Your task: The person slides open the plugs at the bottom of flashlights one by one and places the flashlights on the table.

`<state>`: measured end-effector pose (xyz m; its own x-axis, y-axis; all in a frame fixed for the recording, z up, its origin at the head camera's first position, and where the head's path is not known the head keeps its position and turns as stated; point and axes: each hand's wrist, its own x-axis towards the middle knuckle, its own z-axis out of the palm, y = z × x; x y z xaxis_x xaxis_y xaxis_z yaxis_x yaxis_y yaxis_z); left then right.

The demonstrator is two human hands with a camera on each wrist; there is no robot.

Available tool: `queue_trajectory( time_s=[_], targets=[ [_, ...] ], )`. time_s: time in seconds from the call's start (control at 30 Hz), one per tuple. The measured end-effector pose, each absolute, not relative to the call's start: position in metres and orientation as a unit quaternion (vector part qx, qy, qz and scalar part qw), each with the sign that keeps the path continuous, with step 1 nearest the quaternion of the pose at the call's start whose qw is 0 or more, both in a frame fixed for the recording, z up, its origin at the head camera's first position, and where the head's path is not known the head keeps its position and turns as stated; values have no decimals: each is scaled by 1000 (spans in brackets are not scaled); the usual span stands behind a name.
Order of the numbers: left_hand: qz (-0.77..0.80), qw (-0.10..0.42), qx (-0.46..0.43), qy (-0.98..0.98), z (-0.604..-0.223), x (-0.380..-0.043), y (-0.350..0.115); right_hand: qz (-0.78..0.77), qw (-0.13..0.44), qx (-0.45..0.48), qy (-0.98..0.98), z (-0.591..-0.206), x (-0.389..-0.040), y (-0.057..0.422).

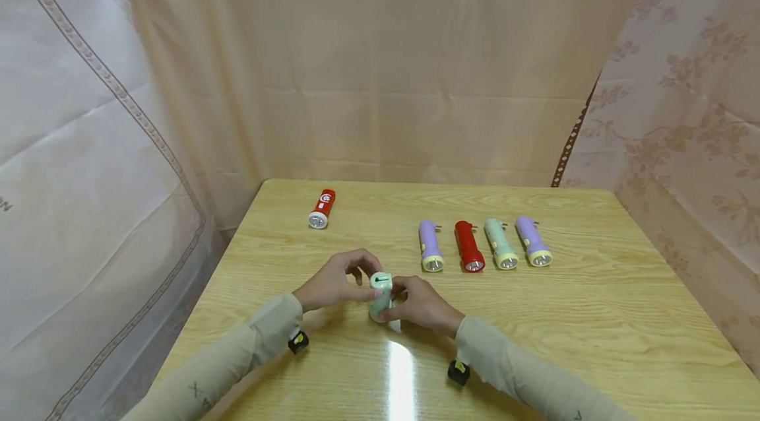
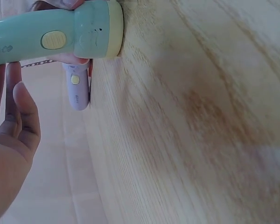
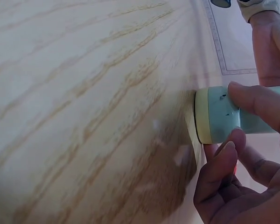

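A mint-green flashlight (image 1: 379, 307) stands on its cream-rimmed head near the middle of the wooden table (image 1: 297, 368), its slotted tail end facing up. In the left wrist view its cream switch (image 2: 53, 40) shows on the side. My left hand (image 1: 341, 281) holds the flashlight near the tail, thumb on one side and fingertips on the other. Lower down, my right hand (image 1: 426, 303) grips it by the head, as the right wrist view shows with the thumb (image 3: 256, 103) across the green collar. The cream rim (image 3: 203, 115) is right at the tabletop.
Right of centre lie a lilac flashlight (image 1: 429, 243), a red one (image 1: 468, 243), another mint one (image 1: 501, 243) and a second lilac one (image 1: 532, 239), side by side. At the back left lies a red flashlight with a white rim (image 1: 322, 208). Beige cloth (image 1: 386, 64) hangs behind the table.
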<state>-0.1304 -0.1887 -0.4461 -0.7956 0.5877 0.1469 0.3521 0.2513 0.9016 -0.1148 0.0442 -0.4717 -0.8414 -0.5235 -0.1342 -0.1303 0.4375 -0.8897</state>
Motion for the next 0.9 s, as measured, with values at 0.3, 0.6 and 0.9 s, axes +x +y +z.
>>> queue_trajectory(
  time_s=[0.3, 0.6, 0.9],
  targets=[
    [575, 151, 294, 748, -450, -132, -192, -486, 202, -195, 828, -475, -117, 44],
    [631, 193, 237, 713, -449, -131, -192, -487, 207, -187, 828, -475, -118, 43],
    [640, 206, 236, 702, -451, -131, -192, -485, 205, -190, 828, -475, -118, 43]
  ],
)
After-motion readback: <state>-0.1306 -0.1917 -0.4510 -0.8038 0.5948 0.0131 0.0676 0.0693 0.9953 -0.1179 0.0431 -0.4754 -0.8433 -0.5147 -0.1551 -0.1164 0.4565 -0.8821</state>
